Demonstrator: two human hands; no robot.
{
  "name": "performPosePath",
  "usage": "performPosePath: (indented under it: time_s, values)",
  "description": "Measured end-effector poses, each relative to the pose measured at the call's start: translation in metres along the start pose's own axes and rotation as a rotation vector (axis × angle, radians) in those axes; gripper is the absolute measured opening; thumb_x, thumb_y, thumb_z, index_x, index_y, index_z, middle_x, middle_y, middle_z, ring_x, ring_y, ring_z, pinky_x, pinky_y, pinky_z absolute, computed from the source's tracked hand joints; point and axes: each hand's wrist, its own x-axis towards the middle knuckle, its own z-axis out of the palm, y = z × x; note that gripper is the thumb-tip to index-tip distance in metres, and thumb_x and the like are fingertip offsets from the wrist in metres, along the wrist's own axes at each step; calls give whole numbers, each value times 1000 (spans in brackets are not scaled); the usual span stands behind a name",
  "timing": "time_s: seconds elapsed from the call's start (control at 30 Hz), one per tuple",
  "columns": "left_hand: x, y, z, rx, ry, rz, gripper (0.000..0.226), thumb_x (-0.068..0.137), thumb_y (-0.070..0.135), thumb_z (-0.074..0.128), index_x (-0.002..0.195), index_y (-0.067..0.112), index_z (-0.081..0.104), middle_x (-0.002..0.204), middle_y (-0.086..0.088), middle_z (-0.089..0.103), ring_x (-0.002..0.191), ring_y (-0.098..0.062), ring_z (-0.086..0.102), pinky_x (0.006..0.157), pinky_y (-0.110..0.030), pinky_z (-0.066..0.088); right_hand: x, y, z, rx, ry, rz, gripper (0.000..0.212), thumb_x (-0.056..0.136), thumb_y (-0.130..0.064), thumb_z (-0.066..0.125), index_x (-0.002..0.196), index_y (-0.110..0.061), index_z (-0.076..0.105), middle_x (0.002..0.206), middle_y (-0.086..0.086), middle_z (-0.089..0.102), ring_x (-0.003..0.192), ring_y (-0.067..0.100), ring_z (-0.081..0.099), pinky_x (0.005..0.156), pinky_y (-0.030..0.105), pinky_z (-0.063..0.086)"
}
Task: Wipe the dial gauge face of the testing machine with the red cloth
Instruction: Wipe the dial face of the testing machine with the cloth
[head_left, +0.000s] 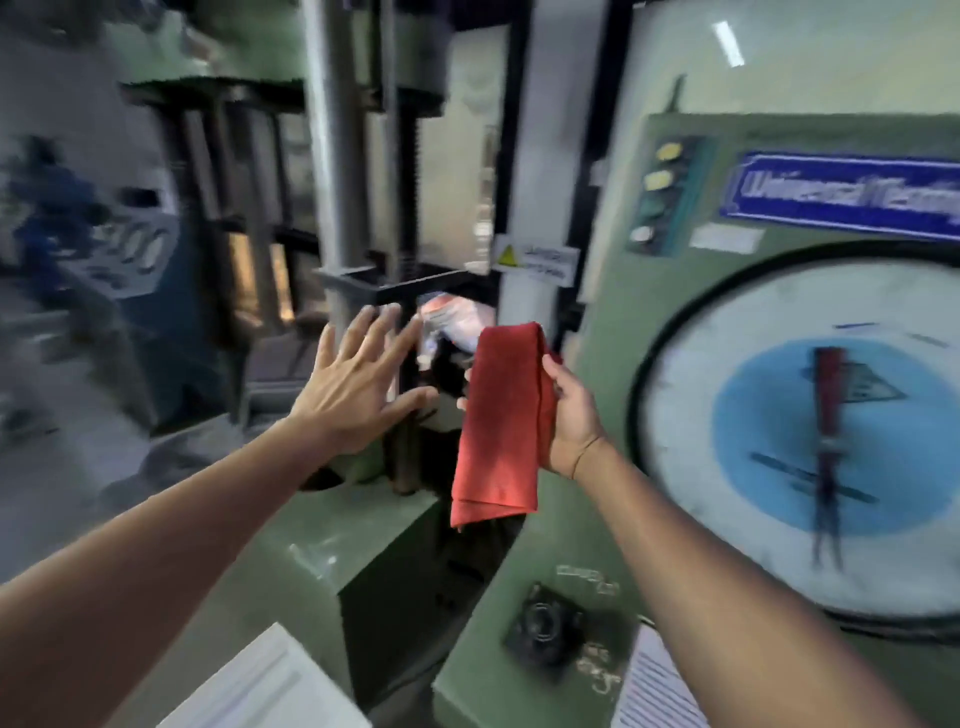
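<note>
The folded red cloth (498, 421) hangs in my right hand (569, 415), which grips its right edge left of the green console. The dial gauge face (727, 364) is a big round white disc with a black rim, a blue centre and a red and black pointer; it fills the right side, and its right part is cut off by the frame edge. The cloth is apart from the dial, roughly a hand's width to its left. My left hand (358, 384) is held up with fingers spread and holds nothing, in front of the machine's columns.
The green console (608, 322) carries a column of buttons (660, 197) and a blue nameplate (841, 192). Steel columns (337, 156) and a dark crosshead stand centre left. A black knob (545, 623) sits on the console's lower front. White papers (270, 691) lie at the bottom. The view is blurred.
</note>
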Motion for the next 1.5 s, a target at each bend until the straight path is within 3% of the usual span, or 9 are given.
performPosePath:
  time_s: [0.13,0.4,0.53,0.63,0.73,0.87,1.07,1.33,1.5]
  values:
    - [81,102,29,-134,29,174,98,86,88,22,169,40,2,181,2,1,167,-27,-4,131,-64,4,-71,-95,-66,43,269,-256,56,96,-44,61,136,-7,75,139,22,74,132,38,70,108,47,60]
    - [174,310,82,-246,1,512,102,83,87,13,170,35,-1,181,-1,-2,167,-24,-4,133,-58,2,-191,-243,-147,-61,767,-755,33,107,-41,58,117,-13,73,106,12,78,105,30,72,106,46,58]
    - [206,369,109,-267,44,601,100,88,85,15,171,32,-1,181,-1,-4,167,-22,-7,133,-59,1,-219,-280,-174,-567,1242,-1093,23,104,-43,63,95,-22,64,84,-10,65,84,6,64,79,34,52]
    - [234,392,134,-269,99,593,98,90,82,17,171,28,2,181,-2,-3,167,-22,-6,133,-59,0,-219,-292,-213,-1166,1311,-1334,40,104,-24,58,134,-1,68,114,13,76,107,18,73,96,40,54]
    - [263,402,165,-203,207,617,95,95,77,20,171,23,7,180,-6,1,167,-24,-2,133,-61,3,-204,-293,-268,-1822,1476,-1103,67,102,-22,56,166,-12,40,170,13,46,159,35,43,128,57,34]
    - [288,392,215,-64,460,677,90,101,70,28,171,16,10,180,-10,4,167,-28,5,132,-62,5,-184,-255,-340,-2177,1481,-761,82,103,-56,49,172,-16,27,181,11,22,169,33,19,134,67,14]
    - [300,388,240,-91,620,653,97,100,74,33,170,11,12,180,-7,9,167,-24,10,133,-59,9,-153,-258,-346,-2214,1596,-783,106,97,-86,31,173,-13,19,183,12,16,170,34,12,133,68,7]
    - [297,384,236,-88,629,658,104,96,79,30,170,8,10,178,-11,11,166,-25,10,135,-54,4,-130,-227,-328,-2600,957,-777,105,94,-85,43,173,-18,24,183,8,15,170,29,12,135,65,7]
    - [296,389,239,-78,648,640,106,95,81,35,169,7,16,178,-10,11,166,-25,13,134,-57,10,-148,-265,-331,-2433,1298,-765,103,98,-86,31,173,-15,22,183,9,16,170,31,13,133,68,11]
